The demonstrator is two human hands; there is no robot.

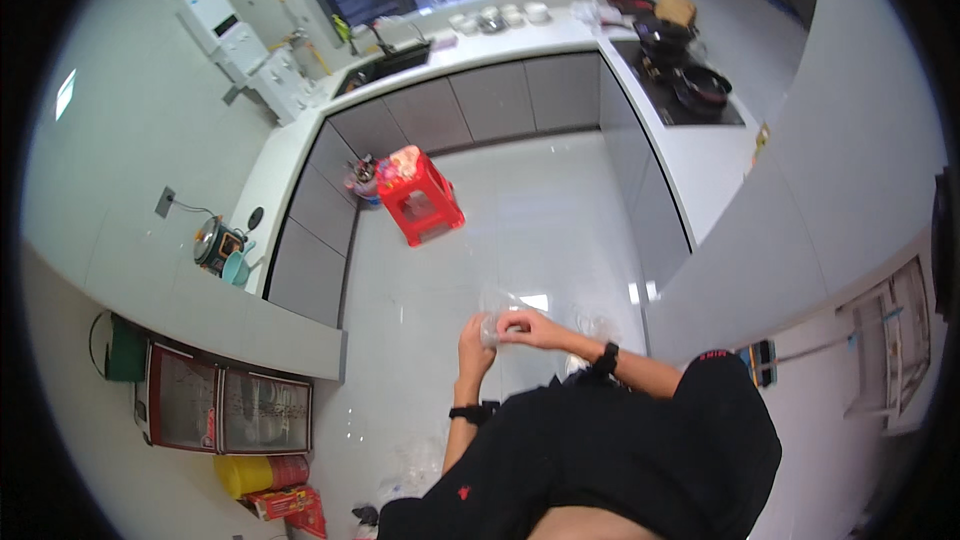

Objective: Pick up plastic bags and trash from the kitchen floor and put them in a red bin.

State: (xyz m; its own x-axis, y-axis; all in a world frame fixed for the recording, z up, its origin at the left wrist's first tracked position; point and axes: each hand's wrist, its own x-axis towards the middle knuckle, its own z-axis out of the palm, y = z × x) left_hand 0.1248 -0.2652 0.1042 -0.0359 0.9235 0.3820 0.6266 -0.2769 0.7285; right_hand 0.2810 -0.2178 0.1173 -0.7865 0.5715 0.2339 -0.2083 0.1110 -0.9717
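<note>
My left hand [472, 345] grips a piece of clear, see-through plastic [489, 329], which looks like a thin bag or film. Beside it, my right hand [531, 330] has its fingers curled, with thumb and forefinger at the same plastic. Both hands are close together in front of my body, above the glossy floor. A faint transparent part of the plastic stretches up past the fingers, and its exact outline is hard to make out. Dark bands sit on both wrists.
A red plastic stool [421, 199] with things on top stands ahead, near the grey cabinets [491, 101]. The white counter [701, 172] runs round to a black cooktop [720, 116] with pans. At lower left is a glass-fronted cabinet [225, 397], beside a yellow container [244, 474].
</note>
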